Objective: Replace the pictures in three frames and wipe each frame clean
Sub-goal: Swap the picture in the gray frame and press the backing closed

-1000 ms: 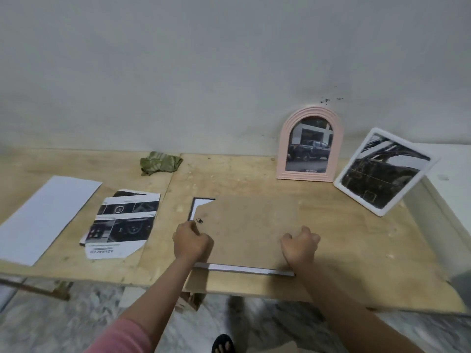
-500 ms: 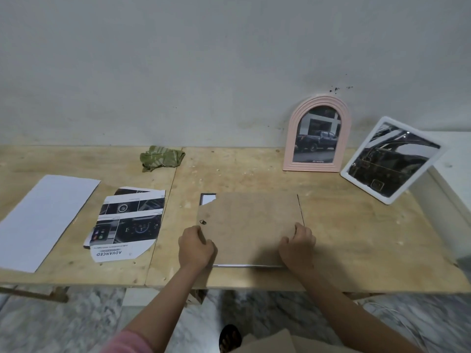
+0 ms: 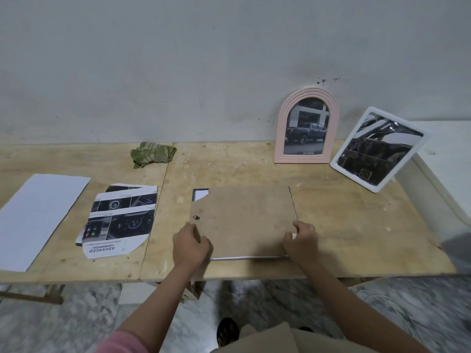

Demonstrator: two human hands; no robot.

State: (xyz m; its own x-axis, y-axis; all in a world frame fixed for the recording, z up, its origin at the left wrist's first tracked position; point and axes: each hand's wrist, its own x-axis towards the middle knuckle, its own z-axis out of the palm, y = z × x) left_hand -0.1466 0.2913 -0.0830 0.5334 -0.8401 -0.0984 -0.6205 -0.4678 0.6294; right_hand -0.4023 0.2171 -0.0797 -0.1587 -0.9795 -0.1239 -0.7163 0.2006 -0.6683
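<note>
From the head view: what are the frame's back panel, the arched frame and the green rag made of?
Back panel: likely fibreboard, matte brown, with a chipped corner.
Arched frame: pink, ridged, even matte colour; plastic or painted wood, cannot tell.
Green rag: soft cloth, crumpled in folds.

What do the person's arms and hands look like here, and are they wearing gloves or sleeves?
Both hands are bare: no gloves, rings, watch or bands show on the left hand or the right hand. The forearms are uncovered too. The left arm has a pink sleeve at the bottom edge of the view, covering only its upper part. No sleeve shows on the right arm.
</note>
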